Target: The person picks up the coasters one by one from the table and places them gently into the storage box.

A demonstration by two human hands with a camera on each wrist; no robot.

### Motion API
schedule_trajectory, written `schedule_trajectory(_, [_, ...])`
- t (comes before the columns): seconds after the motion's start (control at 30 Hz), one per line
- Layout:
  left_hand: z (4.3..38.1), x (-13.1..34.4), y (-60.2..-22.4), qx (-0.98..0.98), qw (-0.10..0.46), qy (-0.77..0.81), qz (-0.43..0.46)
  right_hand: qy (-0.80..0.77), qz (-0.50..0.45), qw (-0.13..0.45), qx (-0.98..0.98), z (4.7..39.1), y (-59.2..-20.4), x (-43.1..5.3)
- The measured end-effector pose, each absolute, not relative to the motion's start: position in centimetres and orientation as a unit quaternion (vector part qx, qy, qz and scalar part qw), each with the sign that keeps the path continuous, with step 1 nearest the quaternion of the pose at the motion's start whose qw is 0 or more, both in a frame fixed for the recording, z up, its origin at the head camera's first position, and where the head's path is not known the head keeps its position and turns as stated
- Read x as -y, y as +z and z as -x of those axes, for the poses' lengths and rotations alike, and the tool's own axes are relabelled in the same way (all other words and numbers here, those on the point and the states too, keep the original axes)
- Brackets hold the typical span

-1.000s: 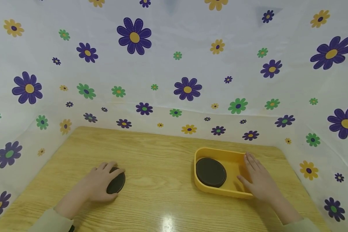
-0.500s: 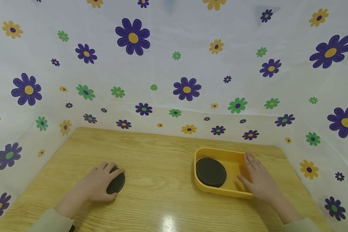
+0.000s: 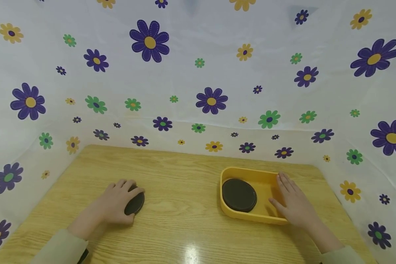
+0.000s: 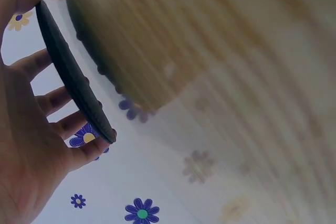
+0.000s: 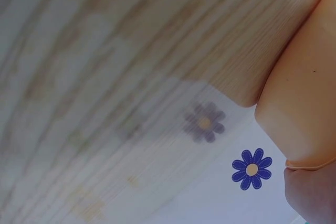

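Observation:
My left hand holds a thin black round disc by its edge, at the left of the table. In the left wrist view the disc appears edge-on between thumb and fingertips, raised a little above the glossy tabletop with its reflection apart from it. A second black disc lies flat at the left end of a yellow rectangular box. On the box's right end rests my right hand, fingers straight along the rim and thumb over the inside. The right wrist view shows the box's outer wall beside part of the hand.
The wood-grain table is glossy and reflects light near its front edge. A white flowered cloth stands as a wall behind it and on both sides. Bare tabletop lies between the left hand and the box.
My left hand has lifted the black disc slightly and shifted it a little forward and right. My right hand and the box stay as they were.

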State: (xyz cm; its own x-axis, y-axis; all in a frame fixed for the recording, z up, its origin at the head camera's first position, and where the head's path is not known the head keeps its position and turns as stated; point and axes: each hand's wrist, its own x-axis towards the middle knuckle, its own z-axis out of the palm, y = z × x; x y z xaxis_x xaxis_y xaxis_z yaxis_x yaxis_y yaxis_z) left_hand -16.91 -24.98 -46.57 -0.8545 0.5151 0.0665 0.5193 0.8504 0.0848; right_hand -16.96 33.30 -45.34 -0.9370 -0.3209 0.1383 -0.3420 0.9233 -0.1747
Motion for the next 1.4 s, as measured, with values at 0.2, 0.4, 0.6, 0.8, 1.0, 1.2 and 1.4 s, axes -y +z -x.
schedule_trajectory(0.2, [17.7, 23.8, -46.6, 0.956, 0.025, -0.03, 0.29, 0.097, -0.167, 0.052, 0.98, 17.1, -45.5, -33.3])
schedule_trajectory(0.4, [18.7, 22.1, -46.5, 0.95, 0.023, -0.032, 0.31, 0.093, -0.168, 0.055, 0.98, 17.2, -45.6, -33.5])
schedule_trajectory(0.6, [20.2, 19.8, -45.9, 0.944, 0.015, -0.038, 0.326, 0.091, -0.168, 0.052, 0.98, 17.2, -45.5, -33.5])
schedule_trajectory(0.8, [21.6, 17.2, -44.8, 0.937, 0.012, -0.035, 0.347, 0.09, -0.167, 0.052, 0.98, 17.2, -45.5, -33.5])
schedule_trajectory(1.0, [22.9, 14.7, -43.8, 0.931, 0.013, -0.032, 0.364, 0.091, -0.169, 0.051, 0.98, 17.2, -45.4, -33.5])
schedule_trajectory(1.2, [24.1, 11.9, -42.7, 0.925, 0.0, -0.01, 0.38, 0.094, -0.169, 0.052, 0.98, 17.2, -45.4, -33.5])
schedule_trajectory(1.4, [24.9, 8.9, -42.1, 0.917, -0.007, 0.011, 0.399, 0.096, -0.168, 0.051, 0.98, 17.2, -45.4, -33.4])
